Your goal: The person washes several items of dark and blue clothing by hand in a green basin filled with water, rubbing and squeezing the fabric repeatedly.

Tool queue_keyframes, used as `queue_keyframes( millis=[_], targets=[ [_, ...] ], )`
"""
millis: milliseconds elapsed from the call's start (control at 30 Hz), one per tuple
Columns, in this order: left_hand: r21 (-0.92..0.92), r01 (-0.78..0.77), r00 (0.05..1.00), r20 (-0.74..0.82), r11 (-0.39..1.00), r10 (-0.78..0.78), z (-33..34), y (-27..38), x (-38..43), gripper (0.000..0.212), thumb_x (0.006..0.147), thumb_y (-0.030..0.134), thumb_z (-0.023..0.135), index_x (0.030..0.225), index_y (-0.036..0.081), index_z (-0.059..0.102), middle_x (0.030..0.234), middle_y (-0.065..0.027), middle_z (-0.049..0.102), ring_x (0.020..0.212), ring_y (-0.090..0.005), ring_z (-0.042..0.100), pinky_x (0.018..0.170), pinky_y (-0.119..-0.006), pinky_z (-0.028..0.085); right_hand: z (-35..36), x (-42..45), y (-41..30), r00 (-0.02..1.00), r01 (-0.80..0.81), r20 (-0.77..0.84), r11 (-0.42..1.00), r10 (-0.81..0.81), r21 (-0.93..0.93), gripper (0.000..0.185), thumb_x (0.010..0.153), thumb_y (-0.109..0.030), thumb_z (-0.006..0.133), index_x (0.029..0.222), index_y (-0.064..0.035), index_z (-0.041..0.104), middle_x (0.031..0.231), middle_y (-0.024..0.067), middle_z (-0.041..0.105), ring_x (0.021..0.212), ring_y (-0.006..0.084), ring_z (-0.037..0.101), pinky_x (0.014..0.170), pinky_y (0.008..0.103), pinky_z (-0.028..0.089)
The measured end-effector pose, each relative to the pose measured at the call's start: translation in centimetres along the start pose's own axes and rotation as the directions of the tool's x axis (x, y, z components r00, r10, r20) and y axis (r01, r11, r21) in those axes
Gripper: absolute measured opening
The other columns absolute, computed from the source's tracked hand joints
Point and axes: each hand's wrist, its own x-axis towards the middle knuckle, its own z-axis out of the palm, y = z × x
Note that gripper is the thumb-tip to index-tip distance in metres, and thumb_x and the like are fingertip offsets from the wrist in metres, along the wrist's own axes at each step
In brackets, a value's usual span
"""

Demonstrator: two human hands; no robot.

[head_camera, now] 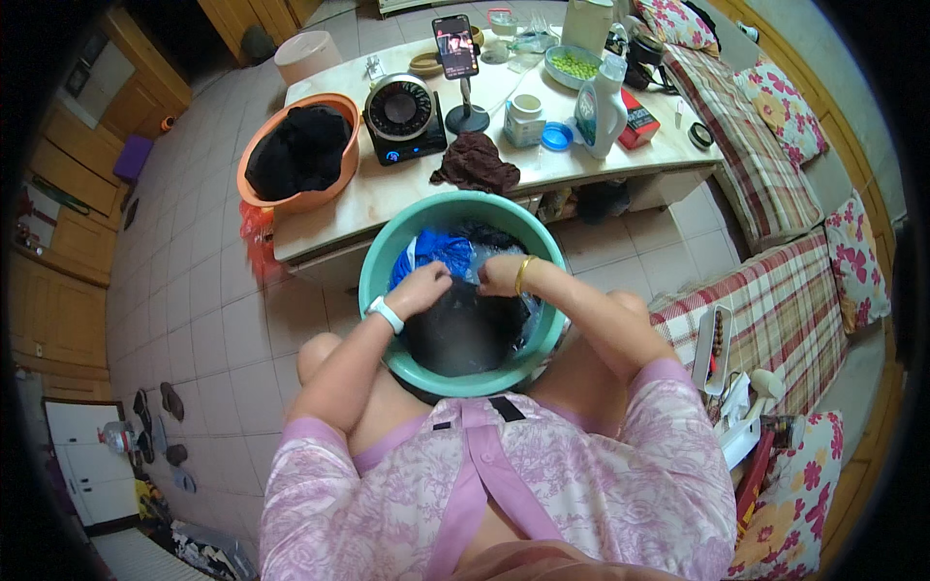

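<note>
Between my knees stands a green plastic basin (373, 290) with soapy water and clothes. My left hand (423, 287), a pale watch on its wrist, grips the upper edge of a black garment (465, 327). On the other side my right hand (501, 276), below a gold bangle, holds the same garment's edge. Both hands are inside the basin, a small gap apart. A blue garment (443, 250) lies behind my left hand, and more dark cloth (490, 236) sits at the basin's far side, partly in suds.
Beyond the basin is a low table (341, 225) bearing an orange basin (249, 190) of black cloth, a brown cloth (476, 163), a phone on a stand (456, 51), an electric cooker (403, 120) and a detergent bottle (599, 109). A plaid sofa (770, 312) stands right.
</note>
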Motion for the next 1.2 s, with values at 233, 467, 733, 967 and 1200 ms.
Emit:
queue_keyframes(
  millis=[233,467,733,967,1200],
  targets=[
    [0.158,-0.12,0.972,0.219,0.98,0.084,0.5,2.8,-1.6,0.026,0.072,0.016,0.051,0.093,0.0,0.052,0.088,-0.0194,0.057,0.085,-0.0331,0.054,0.076,-0.037,0.042,0.6,-1.2,-2.9,0.969,0.157,0.196,0.987,-0.148,-0.031,0.03,0.071,-0.03,0.055,0.085,-0.0038,0.06,0.081,0.0166,0.061,0.075,0.0326,0.058,0.07,0.0399,0.045],
    [0.252,-0.202,0.957,0.256,0.947,0.136,0.3,3.2,-2.8,0.027,0.065,0.011,0.055,0.089,0.002,0.052,0.091,-0.0152,0.055,0.092,-0.0309,0.05,0.08,-0.037,0.04,1.5,-1.5,-2.4,0.909,0.291,0.294,0.955,-0.296,0.059,0.021,0.069,-0.025,0.056,0.078,-0.0063,0.059,0.073,0.0128,0.06,0.071,0.0302,0.057,0.065,0.0392,0.044],
    [0.595,-0.015,1.0,0.027,0.804,-0.002,-0.7,2.6,-3.8,0.049,0.063,0.022,0.067,0.103,0.002,0.048,0.093,-0.017,0.054,0.091,-0.0311,0.052,0.076,-0.038,0.044,0.5,-0.7,-0.2,0.918,0.078,0.396,0.976,0.009,-0.204,0.024,0.061,-0.026,0.062,0.077,-0.0081,0.064,0.073,0.011,0.062,0.071,0.0273,0.059,0.063,0.0366,0.046],
    [0.608,0.039,0.975,0.151,0.793,-0.164,-0.9,1.7,-2.7,0.055,0.068,0.041,0.062,0.102,0.0,0.05,0.084,-0.0187,0.06,0.079,-0.0319,0.058,0.069,-0.04,0.046,-0.9,-1.4,0.2,0.962,-0.101,0.233,0.977,0.144,-0.187,0.026,0.063,-0.022,0.066,0.079,-0.0018,0.064,0.078,0.0132,0.062,0.076,0.0277,0.06,0.068,0.037,0.048],
    [0.53,-0.079,0.968,0.244,0.844,-0.063,-1.1,2.6,-2.6,0.045,0.064,0.023,0.067,0.099,0.0,0.051,0.091,-0.0195,0.058,0.087,-0.0323,0.056,0.075,-0.039,0.045,0.3,-3.3,-1.4,0.955,-0.134,0.254,0.987,0.153,-0.091,0.024,0.062,-0.022,0.067,0.08,-0.0058,0.065,0.082,0.0131,0.062,0.079,0.0282,0.059,0.07,0.0365,0.047]
  ],
)
